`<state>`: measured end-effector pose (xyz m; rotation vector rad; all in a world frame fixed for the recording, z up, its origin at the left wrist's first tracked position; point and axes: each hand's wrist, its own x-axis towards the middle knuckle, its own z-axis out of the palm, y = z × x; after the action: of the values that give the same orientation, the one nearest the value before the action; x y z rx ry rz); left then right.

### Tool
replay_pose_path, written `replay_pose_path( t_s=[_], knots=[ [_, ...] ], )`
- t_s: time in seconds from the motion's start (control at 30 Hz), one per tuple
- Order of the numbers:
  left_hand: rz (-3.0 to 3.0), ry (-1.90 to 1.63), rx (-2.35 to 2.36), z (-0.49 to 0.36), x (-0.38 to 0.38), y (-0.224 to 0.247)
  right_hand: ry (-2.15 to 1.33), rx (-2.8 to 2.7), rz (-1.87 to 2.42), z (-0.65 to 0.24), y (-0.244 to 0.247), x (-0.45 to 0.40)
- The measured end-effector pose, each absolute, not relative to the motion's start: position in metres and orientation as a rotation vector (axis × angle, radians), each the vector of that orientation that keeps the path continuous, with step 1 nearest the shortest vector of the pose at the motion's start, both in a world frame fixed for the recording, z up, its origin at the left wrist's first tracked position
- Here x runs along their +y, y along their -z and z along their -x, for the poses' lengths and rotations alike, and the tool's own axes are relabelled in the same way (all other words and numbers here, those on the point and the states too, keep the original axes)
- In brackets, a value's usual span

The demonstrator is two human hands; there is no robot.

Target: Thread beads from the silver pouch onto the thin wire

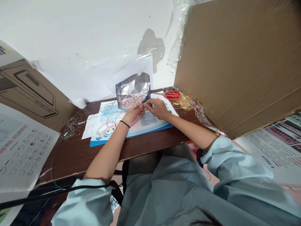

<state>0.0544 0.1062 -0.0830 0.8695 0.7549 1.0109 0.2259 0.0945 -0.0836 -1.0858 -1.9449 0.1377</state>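
Grip narrow: left hand (133,115) and right hand (158,108) pinch a fine item (144,107), too small to identify, low over the printed sheet (147,119), near the foil pouch of beads (133,88).

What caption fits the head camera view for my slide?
Left hand and right hand meet at the fingertips over a printed sheet, beside a foil bag of beads and red scissors.

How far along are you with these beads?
Done: a wire strung with some beads lies loosely coiled on the left of the table. In hand: the left hand and right hand meet over a printed sheet, pinching something too small to make out. Left: the foil pouch still holds plenty of mixed beads, and gold pins lie piled beside red-handled scissors.
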Motion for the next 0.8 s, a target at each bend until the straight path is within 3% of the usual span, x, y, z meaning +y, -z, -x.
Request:
replay_pose_path(
  t_s=[0.8],
  knots=[
    [-0.867,-1.013,0.771,-0.0568,0.1047,0.0812,-0.077,-1.917,1.085,-0.2266,0.0861,0.0973]
  ],
)
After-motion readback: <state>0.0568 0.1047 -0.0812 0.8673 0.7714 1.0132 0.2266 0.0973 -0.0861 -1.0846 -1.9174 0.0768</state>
